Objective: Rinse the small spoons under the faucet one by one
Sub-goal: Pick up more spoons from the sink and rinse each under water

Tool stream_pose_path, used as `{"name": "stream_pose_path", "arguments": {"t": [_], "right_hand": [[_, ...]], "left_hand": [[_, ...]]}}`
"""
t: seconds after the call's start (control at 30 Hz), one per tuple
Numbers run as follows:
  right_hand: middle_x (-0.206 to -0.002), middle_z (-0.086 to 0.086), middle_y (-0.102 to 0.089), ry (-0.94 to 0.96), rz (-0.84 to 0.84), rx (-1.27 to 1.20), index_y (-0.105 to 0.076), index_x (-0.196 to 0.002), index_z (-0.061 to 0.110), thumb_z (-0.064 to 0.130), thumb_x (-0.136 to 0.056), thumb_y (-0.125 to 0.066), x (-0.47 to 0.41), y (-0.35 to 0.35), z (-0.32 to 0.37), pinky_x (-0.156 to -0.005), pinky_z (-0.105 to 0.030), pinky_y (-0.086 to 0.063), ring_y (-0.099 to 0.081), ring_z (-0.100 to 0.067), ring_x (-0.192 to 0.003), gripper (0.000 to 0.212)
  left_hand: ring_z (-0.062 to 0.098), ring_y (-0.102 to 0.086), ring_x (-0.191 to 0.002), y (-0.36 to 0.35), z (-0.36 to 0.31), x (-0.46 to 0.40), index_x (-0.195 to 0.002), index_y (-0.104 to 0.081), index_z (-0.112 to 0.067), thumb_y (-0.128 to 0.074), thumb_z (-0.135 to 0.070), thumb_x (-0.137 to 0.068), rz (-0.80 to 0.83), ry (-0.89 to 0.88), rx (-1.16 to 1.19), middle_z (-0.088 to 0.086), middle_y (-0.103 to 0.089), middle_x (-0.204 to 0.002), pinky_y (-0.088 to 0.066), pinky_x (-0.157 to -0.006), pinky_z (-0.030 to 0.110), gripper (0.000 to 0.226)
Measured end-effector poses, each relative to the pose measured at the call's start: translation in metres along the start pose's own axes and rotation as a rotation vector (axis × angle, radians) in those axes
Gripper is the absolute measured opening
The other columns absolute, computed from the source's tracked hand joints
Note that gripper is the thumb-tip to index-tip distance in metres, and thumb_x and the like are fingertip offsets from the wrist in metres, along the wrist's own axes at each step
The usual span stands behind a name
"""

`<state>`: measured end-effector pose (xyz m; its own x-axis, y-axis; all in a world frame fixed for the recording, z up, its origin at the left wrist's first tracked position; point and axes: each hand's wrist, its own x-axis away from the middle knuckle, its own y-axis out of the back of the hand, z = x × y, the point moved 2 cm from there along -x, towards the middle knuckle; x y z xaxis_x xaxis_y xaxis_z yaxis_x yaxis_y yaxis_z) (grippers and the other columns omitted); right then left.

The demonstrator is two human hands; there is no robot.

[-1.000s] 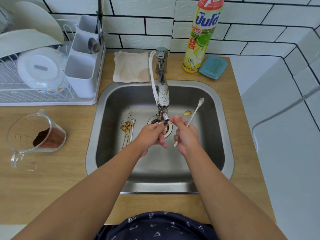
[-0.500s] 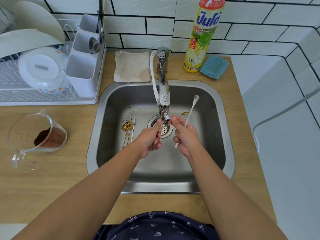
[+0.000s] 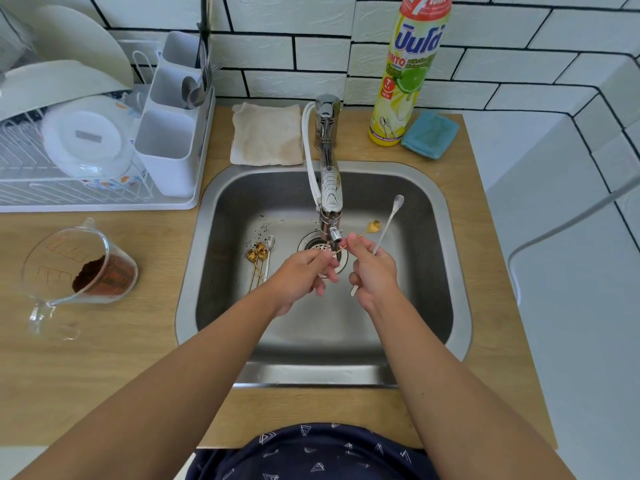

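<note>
Gold spoons (image 3: 256, 263): three lying, one held (image 3: 367, 232)

Sink (image 3: 460, 306) in counter (image 3: 104, 375) centre; faucet (image 3: 329, 188) behind it. Rack (image 3: 86, 199) back left, cup (image 3: 79, 268) before it. Cloth (image 3: 266, 138), bottle (image 3: 408, 74), sponge (image 3: 429, 133) behind sink.

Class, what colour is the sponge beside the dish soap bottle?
Light blue sponge, right of the dish soap bottle; head view.

Both forearms are bare to the frame edge; no sleeves, watch, rings or gloves are visible. The left hand (image 3: 304, 271) and right hand (image 3: 372, 271) are bare. At 6 o'clock: a dark navy garment (image 3: 311, 452) printed with small white triangle outlines.
</note>
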<state>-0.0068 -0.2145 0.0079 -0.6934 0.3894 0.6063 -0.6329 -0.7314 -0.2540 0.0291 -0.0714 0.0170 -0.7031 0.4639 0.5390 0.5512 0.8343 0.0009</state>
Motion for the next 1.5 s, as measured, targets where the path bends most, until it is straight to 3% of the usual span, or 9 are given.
{"name": "stream_pose_path", "arguments": {"t": [0.1, 0.4, 0.57, 0.73, 0.83, 0.93, 1.13, 1.4, 1.5], "right_hand": [[-0.082, 0.005, -0.079, -0.009, -0.009, 0.007, -0.074, -0.1, 0.011, 0.027, -0.095, -0.074, -0.001, 0.003, 0.001, -0.038, -0.022, -0.024, -0.027, -0.006, -0.039, 0.018], [-0.06, 0.01, -0.068, -0.098, 0.166, 0.134, -0.077, -0.105, 0.004, 0.019, -0.092, -0.076, 0.011, -0.013, -0.02, -0.035, -0.02, -0.024, -0.027, -0.004, -0.037, 0.02], [-0.05, 0.01, -0.053, -0.08, 0.066, 0.047, -0.08, -0.078, 0.017, 0.013, -0.094, -0.072, -0.004, -0.017, -0.005, -0.035, -0.02, -0.019, -0.022, -0.005, -0.036, 0.018], [-0.055, 0.009, -0.053, -0.1, 0.242, 0.204, -0.08, -0.095, 0.011, 0.019, -0.09, -0.079, 0.017, -0.022, -0.021, -0.037, -0.02, -0.02, -0.023, -0.004, -0.04, 0.01], [-0.063, 0.01, -0.068, -0.06, 0.179, 0.13, -0.076, -0.1, 0.006, 0.017, -0.095, -0.073, 0.009, -0.019, -0.008, -0.036, -0.019, -0.021, -0.024, -0.003, -0.037, 0.012], [-0.051, 0.013, -0.058, -0.089, 0.134, 0.047, -0.074, -0.112, 0.004, 0.017, -0.096, -0.072, 0.01, -0.015, -0.011, -0.035, -0.019, -0.024, -0.025, -0.003, -0.035, 0.021], [-0.083, -0.007, -0.066, -0.148, 0.165, 0.102, -0.069, -0.12, 0.002, 0.014, -0.091, -0.077, 0.02, -0.012, -0.026, -0.036, -0.02, -0.022, -0.026, -0.004, -0.038, 0.032], [-0.063, 0.005, -0.059, -0.159, 0.24, 0.127, -0.082, -0.085, 0.017, 0.019, -0.092, -0.077, 0.021, -0.019, -0.028, -0.035, -0.019, -0.022, -0.025, -0.004, -0.039, 0.009], [-0.071, 0.001, -0.066, -0.126, 0.19, 0.174, -0.079, -0.101, 0.011, 0.015, -0.091, -0.077, 0.013, -0.022, -0.018, -0.036, -0.02, -0.022, -0.025, -0.004, -0.039, 0.011]], "left_hand": [[0.011, -0.069, -0.064, 0.001, -0.004, 0.003, -0.112, -0.063, -0.021, -0.045, -0.031, -0.107, 0.057, 0.038, 0.001, -0.007, -0.077, -0.095, -0.042, -0.058, 0.021, 0.021], [0.025, -0.06, -0.051, 0.017, -0.002, 0.027, -0.096, -0.051, -0.012, -0.037, -0.029, -0.109, 0.092, 0.072, -0.13, 0.005, -0.065, -0.067, -0.05, -0.063, 0.034, 0.025], [0.014, -0.04, -0.043, 0.022, 0.0, 0.042, -0.095, -0.047, -0.008, -0.034, -0.019, -0.109, 0.07, 0.043, -0.124, 0.002, -0.044, -0.061, -0.043, -0.078, 0.045, 0.022], [0.007, -0.033, -0.047, 0.015, -0.004, 0.04, -0.091, -0.049, -0.01, -0.035, -0.017, -0.108, -0.011, 0.068, -0.019, 0.002, -0.037, -0.065, -0.031, -0.058, 0.029, 0.022], [0.008, -0.035, -0.048, 0.013, -0.004, 0.039, -0.088, -0.05, -0.011, -0.035, -0.018, -0.107, 0.008, 0.078, -0.033, -0.003, -0.041, -0.06, -0.03, -0.053, 0.025, 0.024], [0.013, -0.046, -0.047, 0.011, -0.007, 0.036, -0.086, -0.048, -0.013, -0.034, -0.025, -0.107, 0.011, 0.064, -0.13, 0.001, -0.053, -0.059, -0.036, -0.046, 0.017, 0.027], [0.018, -0.045, -0.044, 0.008, -0.004, 0.032, -0.069, -0.038, -0.019, -0.038, -0.038, -0.105, -0.031, 0.163, -0.01, 0.005, -0.053, -0.052, -0.042, -0.055, 0.027, 0.041], [0.015, -0.046, -0.047, 0.012, 0.002, 0.029, -0.071, -0.042, -0.02, -0.041, -0.046, -0.103, -0.07, 0.186, 0.033, 0.0, -0.055, -0.055, -0.043, -0.056, 0.023, 0.041], [0.015, -0.046, -0.047, 0.015, 0.007, 0.029, -0.071, -0.041, -0.021, -0.041, -0.044, -0.103, -0.039, 0.192, 0.101, -0.002, -0.053, -0.054, -0.048, -0.072, 0.031, 0.04]]}}
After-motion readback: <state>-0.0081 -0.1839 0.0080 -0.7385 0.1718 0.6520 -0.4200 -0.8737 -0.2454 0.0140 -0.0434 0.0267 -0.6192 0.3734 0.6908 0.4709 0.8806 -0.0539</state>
